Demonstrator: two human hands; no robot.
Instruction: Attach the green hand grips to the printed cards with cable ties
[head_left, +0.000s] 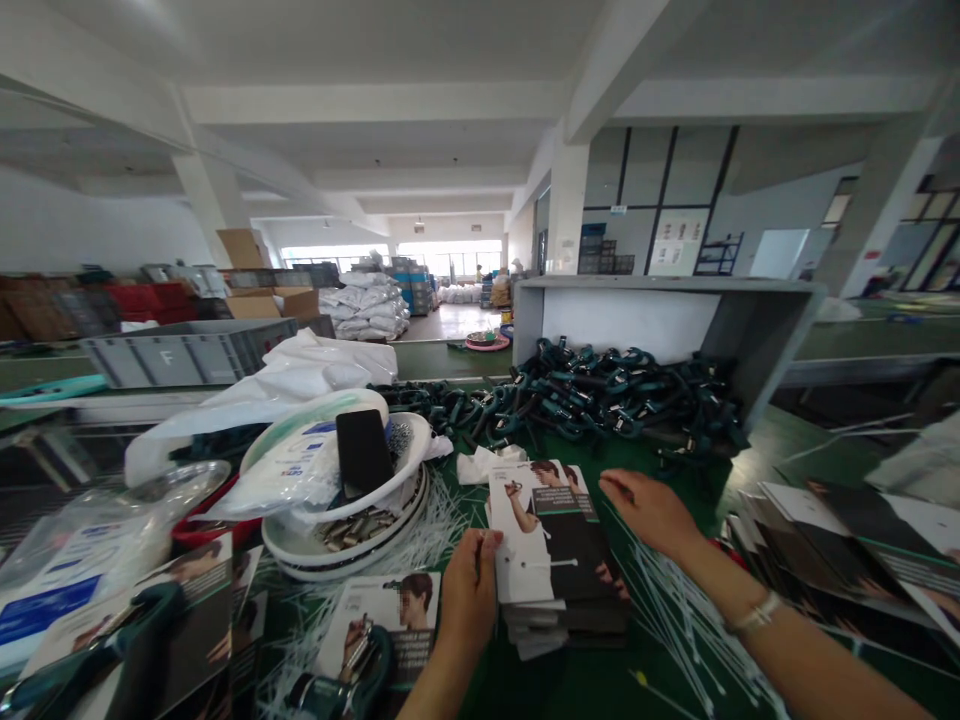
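A stack of printed cards (544, 530) stands in front of me, with a white cable tie (551, 563) through the top one. My left hand (472, 580) is closed at the stack's left edge, thumb against the card. Just right of the stack, my right hand (649, 510) hovers with fingers stretched loosely and nothing visible in them. Below it lie loose white cable ties (682, 610). By my left forearm, a dark green hand grip strengthener (367, 670) with a metal spring rests on another printed card (409, 610).
A heap of hand grip strengtheners (615, 390) spills from a tipped grey crate (772, 350). White bowls (300, 560) hold metal springs, with a black phone (364, 452) and a plastic bag on top. More cards (847, 550) lie at right. A grey crate (187, 352) stands far left.
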